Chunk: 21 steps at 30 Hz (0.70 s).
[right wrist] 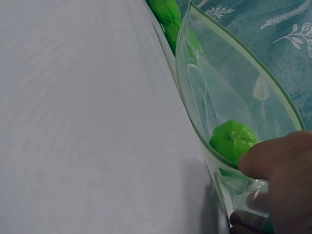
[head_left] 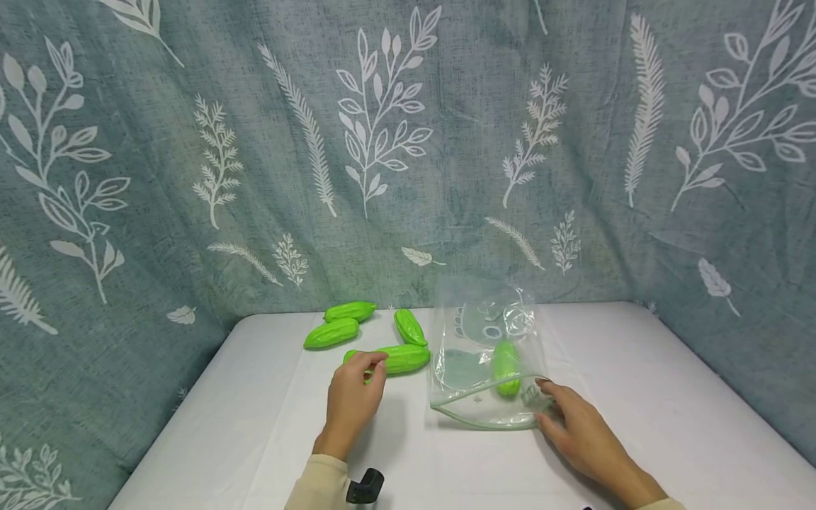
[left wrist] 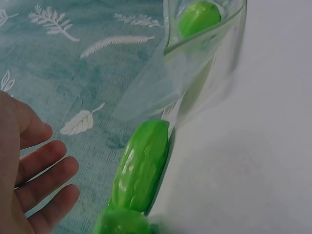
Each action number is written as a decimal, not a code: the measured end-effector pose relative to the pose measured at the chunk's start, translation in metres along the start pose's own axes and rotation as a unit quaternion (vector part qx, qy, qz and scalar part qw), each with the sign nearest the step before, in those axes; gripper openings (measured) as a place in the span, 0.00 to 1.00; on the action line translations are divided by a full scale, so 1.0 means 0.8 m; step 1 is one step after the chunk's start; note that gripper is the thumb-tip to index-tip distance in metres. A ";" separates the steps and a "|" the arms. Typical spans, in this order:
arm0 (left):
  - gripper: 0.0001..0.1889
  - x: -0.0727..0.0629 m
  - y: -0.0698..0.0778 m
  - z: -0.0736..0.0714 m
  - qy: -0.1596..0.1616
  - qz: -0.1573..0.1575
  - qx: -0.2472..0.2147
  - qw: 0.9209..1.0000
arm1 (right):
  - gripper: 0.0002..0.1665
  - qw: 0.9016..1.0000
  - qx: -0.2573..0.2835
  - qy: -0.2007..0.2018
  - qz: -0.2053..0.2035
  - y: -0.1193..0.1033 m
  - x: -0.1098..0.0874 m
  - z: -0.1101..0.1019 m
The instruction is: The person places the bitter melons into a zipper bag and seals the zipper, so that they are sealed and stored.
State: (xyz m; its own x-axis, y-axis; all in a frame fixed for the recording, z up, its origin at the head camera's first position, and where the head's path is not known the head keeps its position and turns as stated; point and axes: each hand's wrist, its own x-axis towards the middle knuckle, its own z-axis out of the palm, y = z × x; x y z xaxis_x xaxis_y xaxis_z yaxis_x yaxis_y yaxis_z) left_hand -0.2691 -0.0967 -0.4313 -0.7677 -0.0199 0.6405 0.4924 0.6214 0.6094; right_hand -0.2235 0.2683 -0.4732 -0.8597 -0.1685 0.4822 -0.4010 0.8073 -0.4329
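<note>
A clear resealable bag (head_left: 459, 368) with a green rim lies on the table, its mouth facing me and spread apart. My right hand (head_left: 583, 432) pinches the right side of that rim between thumb and fingers. Inside rests one green toy cucumber (head_left: 506, 365), whose end (right wrist: 233, 140) shows through the mouth in the right wrist view. My left hand (head_left: 357, 400) is just in front of a larger cucumber (head_left: 406, 360), holding nothing; its fingers (left wrist: 51, 175) are loosely bent and spread. Another cucumber (head_left: 349, 355) is partly hidden behind this hand.
At the back left of the white table (head_left: 268, 397) lie two cucumbers side by side, one (head_left: 350, 312) behind the other (head_left: 331, 333). A smaller cucumber (head_left: 410, 327) is left of the bag. A leaf-patterned curtain (head_left: 395, 234) hangs behind the table and along its sides.
</note>
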 end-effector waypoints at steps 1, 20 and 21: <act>0.08 0.001 -0.002 -0.002 0.005 -0.002 0.000 1.000 | 0.32 1.000 0.000 0.000 0.000 0.000 0.000 0.000; 0.08 0.008 -0.038 -0.022 0.037 -0.057 0.019 0.998 | 0.32 1.000 -0.005 -0.004 -0.001 0.001 0.001 0.000; 0.08 0.008 -0.039 -0.022 0.038 -0.061 0.018 0.997 | 0.32 1.000 -0.007 -0.002 -0.003 0.001 0.002 0.000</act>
State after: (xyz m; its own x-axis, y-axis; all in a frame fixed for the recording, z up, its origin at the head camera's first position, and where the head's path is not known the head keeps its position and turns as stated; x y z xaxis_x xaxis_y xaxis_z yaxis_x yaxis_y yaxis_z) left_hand -0.2823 -0.1302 -0.4380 -0.7871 -0.1542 0.5972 0.3821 0.6382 0.6684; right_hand -0.2251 0.2684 -0.4730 -0.8585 -0.1757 0.4817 -0.4020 0.8137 -0.4198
